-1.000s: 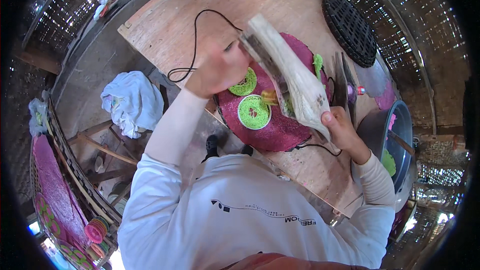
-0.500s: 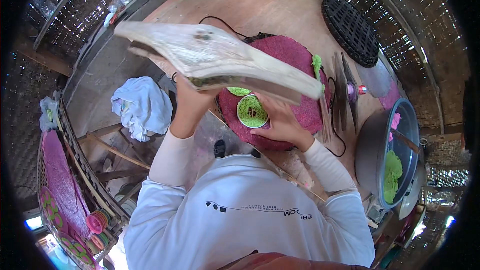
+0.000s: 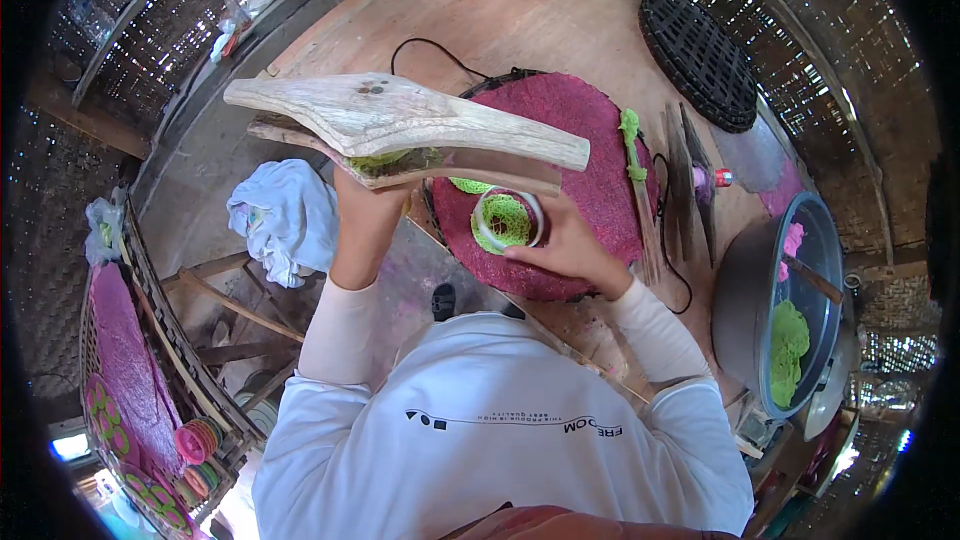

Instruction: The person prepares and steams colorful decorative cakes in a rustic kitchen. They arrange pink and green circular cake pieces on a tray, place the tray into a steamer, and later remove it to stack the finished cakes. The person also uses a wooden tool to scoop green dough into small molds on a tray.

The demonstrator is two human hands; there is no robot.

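Observation:
In my left hand [image 3: 362, 215] is a two-part wooden press [image 3: 440, 118] with long handles, held in the air above the work. Green dough shows between its two parts. My right hand [image 3: 572, 243] grips a white ring mould [image 3: 537, 212] between thumb and fingers. Inside the ring's outline sits a lacy green disc of dough strands [image 3: 505, 221], over a round magenta mat [image 3: 590, 110]. A second green disc [image 3: 468, 184] lies partly hidden beneath the press.
A dough-smeared stick [image 3: 635, 165] rests at the mat's right edge, beside dark wooden slats [image 3: 680, 185]. Farther right stands a large basin [image 3: 745, 310] holding green and pink dough. A white cloth bundle [image 3: 283, 218] is at left, above a rack with pink sheeting [image 3: 130, 340].
The press has shifted slightly left, and its right end has moved away from the right hand. The white ring looks raised and tilted around the green disc, with my right hand still on it.

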